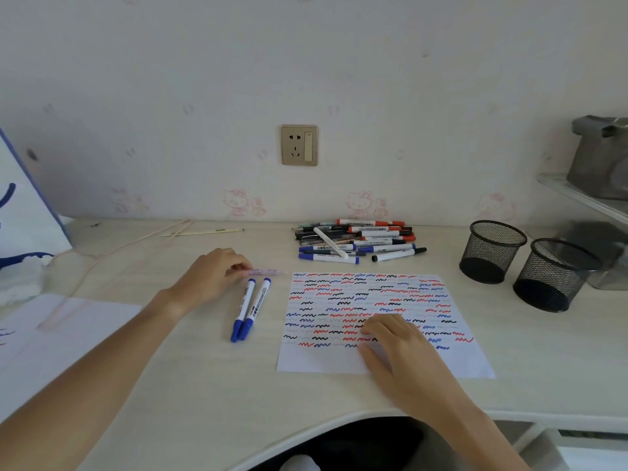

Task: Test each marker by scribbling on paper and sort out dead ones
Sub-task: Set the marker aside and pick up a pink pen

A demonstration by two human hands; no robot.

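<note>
A white sheet of paper point(373, 363) covered in red, blue and black squiggles lies on the desk. My right hand point(397, 345) rests flat on its lower middle, fingers straight. My left hand point(212, 275) pinches a pale pink patterned pen point(268, 272) that lies level just left of the paper's top corner. Two blue-capped white markers point(249, 309) lie side by side below that pen. A pile of markers point(356, 241) with red, blue and black caps sits behind the paper.
Two black mesh pen cups point(492, 253) point(550, 277) stand at the right. A wall socket point(299, 145) is behind the pile. Another sheet of paper point(51, 341) and a pink cable point(102, 263) lie at the left. The desk's curved front edge point(306, 433) is near me.
</note>
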